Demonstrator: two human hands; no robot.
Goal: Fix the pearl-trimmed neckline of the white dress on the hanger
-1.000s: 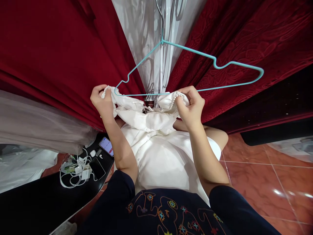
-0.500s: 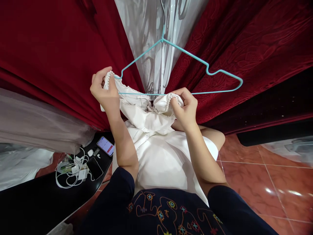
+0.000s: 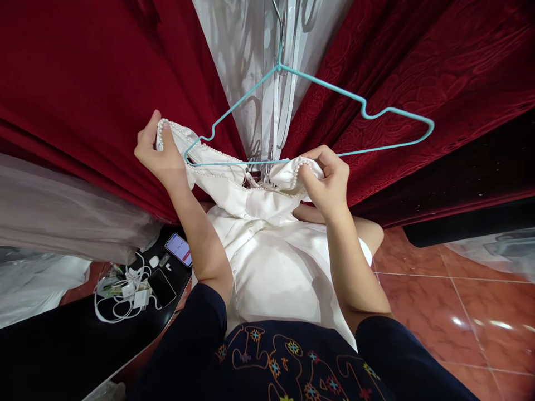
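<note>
A white dress (image 3: 276, 262) with pearl-beaded edges lies across my lap, its upper part raised. My left hand (image 3: 156, 147) pinches the beaded edge of one side at the left. Closed on the beaded edge of the other side is my right hand (image 3: 328, 175), nearer the middle. A light-blue hanger (image 3: 246, 103) hangs by its metal hook above the dress. The hanger's left end sits inside the left side of the bodice, and its lower bar runs behind my right hand. The hanger's right end sticks out bare to the right.
Red curtains (image 3: 104, 72) hang on both sides, with white sheer cloth (image 3: 246, 50) between them. On a black bench (image 3: 54, 340) at the left lie a lit phone (image 3: 179, 249), a dark phone (image 3: 162, 288) and tangled white cables (image 3: 121, 312). Red tiles (image 3: 426, 317) cover the floor at right.
My left hand has moved left with the beaded edge, spreading the bodice wider. The hanger's left end now shows within it, and its right end has swung right and up. My right hand shifted slightly right.
</note>
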